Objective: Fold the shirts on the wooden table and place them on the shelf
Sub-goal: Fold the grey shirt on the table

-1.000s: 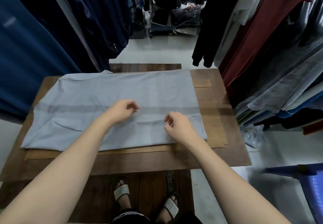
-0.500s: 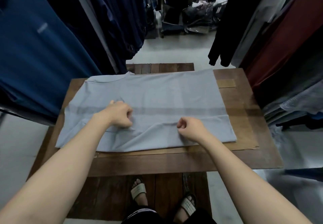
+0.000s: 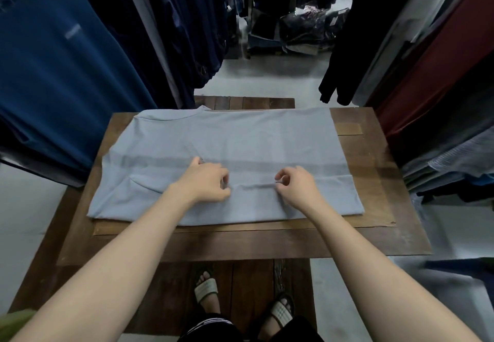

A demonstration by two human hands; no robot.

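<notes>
A light grey-blue shirt (image 3: 240, 138) lies spread flat on the wooden table (image 3: 374, 234), its collar at the far left and its near part folded over. My left hand (image 3: 207, 184) and my right hand (image 3: 296, 185) rest on the shirt's middle, a short way apart. Each hand pinches the fabric with curled fingers, and a small raised ridge of cloth runs between them.
Dark blue garments (image 3: 66, 74) hang close on the left. Black, red and grey clothes (image 3: 427, 61) hang on the right above stacked folded shirts (image 3: 454, 170). Bagged clothes (image 3: 299, 31) lie on the floor beyond the table. My sandalled feet (image 3: 240, 299) stand under the near edge.
Both hands shifted a little toward each other on the shirt and now pinch a ridge of cloth between them. The camera view swung leftward, then back.
</notes>
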